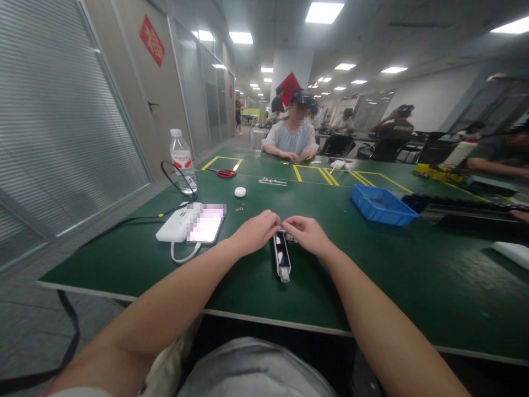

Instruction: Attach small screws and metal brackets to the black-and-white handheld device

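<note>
My left hand (259,229) and my right hand (306,232) meet fingertip to fingertip just above the table. Both are closed in a pinch, and whatever is between the fingers is too small or hidden to name. Directly below them lies a long, narrow white device (282,255) with a glossy black top and a pale tip pointing toward me. Its far end is partly covered by my fingers. A small whitish piece (290,238) shows beside it, under my right hand. Several tiny rings (240,208) and a round white case (240,192) lie beyond my left hand.
On the green table (248,292), a phone (209,226), white power bank (176,225) with cables, and water bottle (182,165) stand left. Red-handled scissors (226,173) lie farther back. A blue tray (382,205) sits right. A person (290,135) works opposite.
</note>
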The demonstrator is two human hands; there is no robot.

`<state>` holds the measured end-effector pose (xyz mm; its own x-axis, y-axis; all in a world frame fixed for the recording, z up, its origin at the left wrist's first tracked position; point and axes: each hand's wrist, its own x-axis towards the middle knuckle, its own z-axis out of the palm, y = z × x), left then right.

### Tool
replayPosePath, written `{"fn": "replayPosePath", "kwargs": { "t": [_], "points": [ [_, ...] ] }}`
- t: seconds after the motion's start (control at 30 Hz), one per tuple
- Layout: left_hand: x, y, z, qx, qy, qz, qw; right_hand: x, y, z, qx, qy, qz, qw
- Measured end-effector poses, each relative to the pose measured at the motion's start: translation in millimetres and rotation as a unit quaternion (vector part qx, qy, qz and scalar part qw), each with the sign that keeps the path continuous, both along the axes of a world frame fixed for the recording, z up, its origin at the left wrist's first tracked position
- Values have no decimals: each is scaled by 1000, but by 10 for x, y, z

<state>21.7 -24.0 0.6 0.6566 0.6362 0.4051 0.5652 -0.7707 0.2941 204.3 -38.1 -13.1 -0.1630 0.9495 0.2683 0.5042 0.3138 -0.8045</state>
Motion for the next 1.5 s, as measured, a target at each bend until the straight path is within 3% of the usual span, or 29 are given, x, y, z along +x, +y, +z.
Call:
{"fn": "replayPosePath", "kwargs": {
  "t": [0.13, 0.43, 1.5],
  "points": [
    [18, -31, 1, 3, 1, -15, 1000, -33, -26, 19, -15, 57, 32, 998],
    [7, -40, 8, 4, -16, -35, 999, -62, -87, 99, -81, 120, 33, 989],
    [-31, -24, -3, 21, -21, -72, 997, -47, -44, 43, -126, 144, 39, 981]
  ]
}}
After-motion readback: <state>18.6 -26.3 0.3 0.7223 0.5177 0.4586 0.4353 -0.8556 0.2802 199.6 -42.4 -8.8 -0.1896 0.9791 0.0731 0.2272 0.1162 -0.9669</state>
